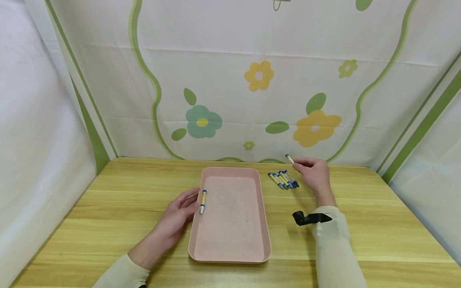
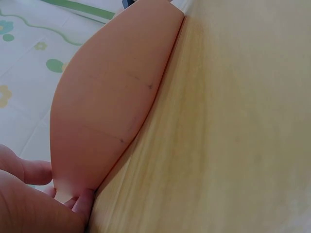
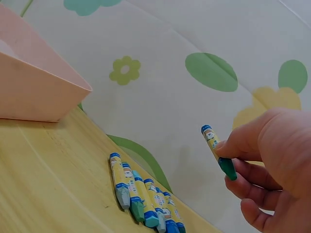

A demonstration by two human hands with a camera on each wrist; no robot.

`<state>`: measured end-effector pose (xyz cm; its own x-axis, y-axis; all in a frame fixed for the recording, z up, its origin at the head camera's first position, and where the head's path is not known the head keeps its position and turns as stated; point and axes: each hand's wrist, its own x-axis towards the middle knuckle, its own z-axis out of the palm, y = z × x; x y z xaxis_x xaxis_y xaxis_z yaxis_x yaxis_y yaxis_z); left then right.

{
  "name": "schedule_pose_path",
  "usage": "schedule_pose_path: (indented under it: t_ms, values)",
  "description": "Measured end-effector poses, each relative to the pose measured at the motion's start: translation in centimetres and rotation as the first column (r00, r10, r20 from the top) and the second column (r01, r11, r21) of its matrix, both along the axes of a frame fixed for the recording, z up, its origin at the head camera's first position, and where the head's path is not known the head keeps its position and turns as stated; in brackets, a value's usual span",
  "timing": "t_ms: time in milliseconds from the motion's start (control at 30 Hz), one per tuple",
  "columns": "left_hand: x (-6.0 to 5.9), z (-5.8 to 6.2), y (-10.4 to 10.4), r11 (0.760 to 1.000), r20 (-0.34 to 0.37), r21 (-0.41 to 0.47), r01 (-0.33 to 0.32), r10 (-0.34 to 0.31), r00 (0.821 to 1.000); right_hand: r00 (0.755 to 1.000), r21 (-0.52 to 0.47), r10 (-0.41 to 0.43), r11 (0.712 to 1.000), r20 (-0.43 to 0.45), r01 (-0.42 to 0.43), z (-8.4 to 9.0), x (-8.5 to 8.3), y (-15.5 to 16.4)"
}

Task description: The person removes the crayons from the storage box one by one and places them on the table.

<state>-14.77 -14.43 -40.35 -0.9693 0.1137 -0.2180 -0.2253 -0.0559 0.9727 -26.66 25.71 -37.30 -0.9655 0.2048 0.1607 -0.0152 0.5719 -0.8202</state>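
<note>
My right hand (image 1: 313, 176) pinches a crayon (image 3: 212, 139) between thumb and fingers, raised above the table's far side. Its wrapper is yellow with blue bands and its tip is dark green. Below it a row of several crayons (image 3: 138, 196) in similar wrappers lies side by side on the table. A pink tray (image 1: 230, 256) stands to the left of that row. One white-tipped crayon (image 1: 203, 202) lies inside, along the tray's left wall. With fairly straight fingers, my left hand (image 1: 176, 216) touches the outside of that wall near the rim.
The wooden table (image 1: 151, 180) ends against a white cloth (image 1: 230, 88) printed with flowers. White cloth also hangs on both sides. A black camera mount (image 1: 311, 218) sticks out from my right sleeve, over the table.
</note>
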Motion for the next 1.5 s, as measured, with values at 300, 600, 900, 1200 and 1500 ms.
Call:
schedule_pose_path:
  t_ms: [300,600,900,1200,1500]
  values:
    - [0.0,-0.1,-0.1,1.000,0.002,-0.009,-0.002,0.002,1.000,1.000,-0.002,-0.018,1.000,-0.004,0.018,-0.2,-0.1,0.4]
    - [0.0,-0.1,-0.1,1.000,0.004,-0.011,-0.004,0.004,1.000,0.996,0.020,-0.047,0.999,0.069,0.046,-1.1,0.0,0.4]
    - [-0.1,-0.1,-0.1,1.000,0.003,-0.010,-0.007,0.007,1.000,0.983,0.024,-0.050,0.999,0.175,0.047,-2.0,-0.2,0.8]
    - [0.0,-0.2,0.0,1.000,0.002,-0.002,-0.007,0.007,1.000,0.970,0.038,-0.043,0.999,0.238,0.035,-2.5,-0.3,1.0]
    - [-0.1,-0.3,0.0,1.000,0.004,-0.005,-0.012,0.012,1.000,0.965,0.060,-0.039,0.998,0.261,0.025,-2.6,-0.2,0.9]
